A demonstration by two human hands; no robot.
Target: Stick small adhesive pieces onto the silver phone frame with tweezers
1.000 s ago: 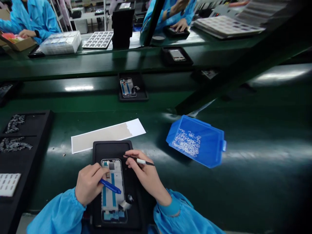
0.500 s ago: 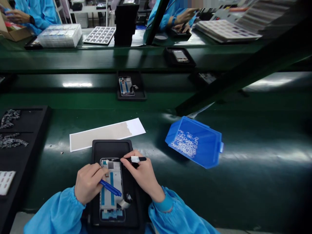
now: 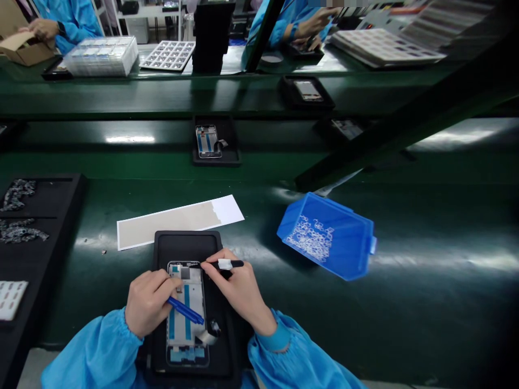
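A phone frame (image 3: 195,302) with blue strips lies in a black tray (image 3: 187,246) in front of me. My left hand (image 3: 148,300) rests over the frame's left edge, fingers closed around a blue pen-shaped tool (image 3: 185,310) that slants down across the frame. Pinched in my right hand (image 3: 239,289) is a slim black tool (image 3: 236,263) with white tape around it. Its thin tip points left at the frame's top edge; whether it is tweezers or a probe I cannot tell. A loose flex cable (image 3: 208,336) curls off the frame's lower right side.
A blue bin (image 3: 348,248) with small white rings stands to the right. Behind the tray lies a beige-and-white strip (image 3: 170,224). Black trays with parts (image 3: 24,259) are at left. Another phone frame (image 3: 208,141) sits farther back. A dark post (image 3: 377,129) slants across; co-workers work beyond.
The view has shifted slightly. Both hands keep their grips and places at the frame. At the far left, a co-worker's hands have moved over the cardboard box.
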